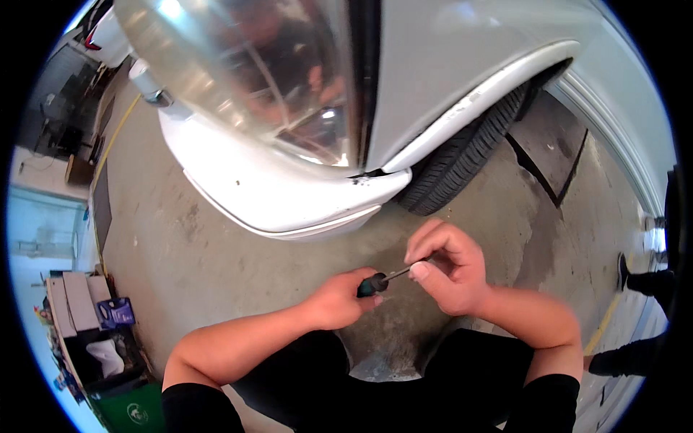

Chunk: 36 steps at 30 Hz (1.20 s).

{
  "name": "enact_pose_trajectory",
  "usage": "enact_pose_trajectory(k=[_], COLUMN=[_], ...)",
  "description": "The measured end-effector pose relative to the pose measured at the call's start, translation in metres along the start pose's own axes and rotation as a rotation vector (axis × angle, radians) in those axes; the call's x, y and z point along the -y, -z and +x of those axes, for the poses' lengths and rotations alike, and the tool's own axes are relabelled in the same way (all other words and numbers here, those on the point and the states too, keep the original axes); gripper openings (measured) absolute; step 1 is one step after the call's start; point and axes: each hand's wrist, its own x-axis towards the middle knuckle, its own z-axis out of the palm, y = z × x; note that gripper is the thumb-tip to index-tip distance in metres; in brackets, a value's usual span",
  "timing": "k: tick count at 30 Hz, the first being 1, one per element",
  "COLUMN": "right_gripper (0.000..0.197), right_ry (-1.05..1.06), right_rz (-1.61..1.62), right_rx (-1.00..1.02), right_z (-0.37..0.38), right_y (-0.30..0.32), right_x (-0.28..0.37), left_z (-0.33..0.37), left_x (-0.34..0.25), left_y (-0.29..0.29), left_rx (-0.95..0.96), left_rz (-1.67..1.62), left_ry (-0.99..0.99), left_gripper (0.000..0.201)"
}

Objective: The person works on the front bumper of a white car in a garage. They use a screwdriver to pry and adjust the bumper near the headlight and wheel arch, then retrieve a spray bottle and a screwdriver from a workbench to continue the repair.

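My left hand (338, 302) is closed around the dark handle of a screwdriver (370, 286), its thin metal shaft pointing up and to the right. The thumb and fingers of my right hand (460, 278) pinch the far end of that shaft. Whether a small part sits at the tip, I cannot tell, because my fingers cover it. Both hands are low over the floor, in front of a white car's bumper (245, 180). Above the bumper is a large, clouded headlight (238, 79), and the bumper's corner meets the fender (447, 65) beside it.
A black tyre (469, 155) stands under the wheel arch to the right. At the left are a shelf (79, 303) with boxes, a purple jug (116, 312) and a green bin (126, 411). Another person's dark-clothed legs (632, 353) show at the right edge.
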Motion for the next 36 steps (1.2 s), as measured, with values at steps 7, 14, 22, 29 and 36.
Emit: enact_pose_trajectory(k=[7,14,22,29,36], right_gripper=[0.015,0.014,0.011,0.015,0.015], right_ry=[-0.076,-0.243,-0.369,-0.457,-0.509], right_rz=[0.213,0.398,0.429,0.34,0.39], right_rx=[-0.024,-0.046,-0.096,-0.093,-0.184], right_z=[0.0,0.005,-0.002,0.003,0.009], right_y=[-0.012,-0.014,-0.009,-0.002,0.002], right_x=[-0.012,-0.009,-0.015,-0.013,-0.022], left_z=[-0.012,-0.01,-0.004,-0.002,-0.001], left_x=[0.001,-0.013,-0.013,-0.012,-0.007], left_y=[0.004,0.001,-0.004,0.002,0.006], left_rx=[0.164,0.311,0.281,0.323,0.38], left_rz=[-0.031,-0.252,-0.39,-0.439,-0.57], left_ry=[-0.009,0.191,0.177,0.167,0.19], left_gripper=[0.032,0.036,0.048,0.047,0.041])
